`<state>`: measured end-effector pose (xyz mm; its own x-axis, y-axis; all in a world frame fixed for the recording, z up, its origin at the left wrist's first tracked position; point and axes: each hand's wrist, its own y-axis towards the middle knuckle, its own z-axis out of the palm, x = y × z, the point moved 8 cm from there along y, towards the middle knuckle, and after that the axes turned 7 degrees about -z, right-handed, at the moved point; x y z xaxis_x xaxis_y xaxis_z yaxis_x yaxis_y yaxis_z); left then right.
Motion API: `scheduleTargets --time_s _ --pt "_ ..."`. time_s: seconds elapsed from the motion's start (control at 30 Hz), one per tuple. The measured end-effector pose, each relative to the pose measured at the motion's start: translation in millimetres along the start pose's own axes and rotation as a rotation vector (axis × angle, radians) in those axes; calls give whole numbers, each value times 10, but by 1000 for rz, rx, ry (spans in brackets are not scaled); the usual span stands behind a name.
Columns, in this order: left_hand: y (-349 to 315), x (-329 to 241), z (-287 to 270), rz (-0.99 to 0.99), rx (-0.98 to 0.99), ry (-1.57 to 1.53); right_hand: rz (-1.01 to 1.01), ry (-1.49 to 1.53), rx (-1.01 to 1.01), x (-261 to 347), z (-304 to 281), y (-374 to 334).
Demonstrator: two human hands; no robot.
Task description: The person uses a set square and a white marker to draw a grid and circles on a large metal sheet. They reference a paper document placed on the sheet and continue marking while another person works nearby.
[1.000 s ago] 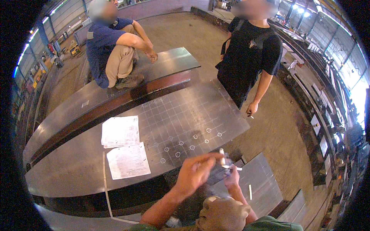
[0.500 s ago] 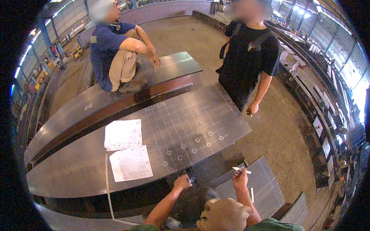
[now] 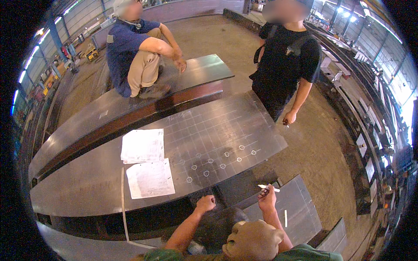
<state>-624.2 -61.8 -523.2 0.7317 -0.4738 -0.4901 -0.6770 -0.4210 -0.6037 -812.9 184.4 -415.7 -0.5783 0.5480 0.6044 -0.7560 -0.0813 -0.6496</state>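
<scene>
My right hand [image 3: 267, 198] is closed around a white marker [image 3: 268, 188], which points left above a small steel plate [image 3: 301, 204]. My left hand [image 3: 206, 203] is curled into a fist by the near edge of a large steel plate [image 3: 87, 182]; anything inside the fist is hidden. Across the large plate run pale grid lines with several hand-drawn white circles [image 3: 226, 154]. Two stacks of printed drawing sheets, a far one [image 3: 143, 146] and a near one [image 3: 150, 179], lie left of the grid.
A pale tape strip [image 3: 124, 204] hangs over the plate's near edge. A thin white stick [image 3: 285, 218] lies on the small plate. One person [image 3: 141, 65] squats on a raised steel beam [image 3: 196, 76]; another [image 3: 285, 65] stands at the far right. Steel parts [image 3: 365, 143] line the right side.
The view has shifted slightly. My right hand with the marker has moved a little left and up. My left fist has turned, and the small pale bit seen by its fingers no longer shows.
</scene>
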Motion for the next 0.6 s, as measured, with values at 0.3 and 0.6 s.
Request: scheduleTargets --time_s 0.3,0.6 --pt "-14 37 76 -64 96 66 -5 -23 -30 5 -189 72" --pt "206 591 412 -94 151 100 -46 -116 -27 -135 -267 192"
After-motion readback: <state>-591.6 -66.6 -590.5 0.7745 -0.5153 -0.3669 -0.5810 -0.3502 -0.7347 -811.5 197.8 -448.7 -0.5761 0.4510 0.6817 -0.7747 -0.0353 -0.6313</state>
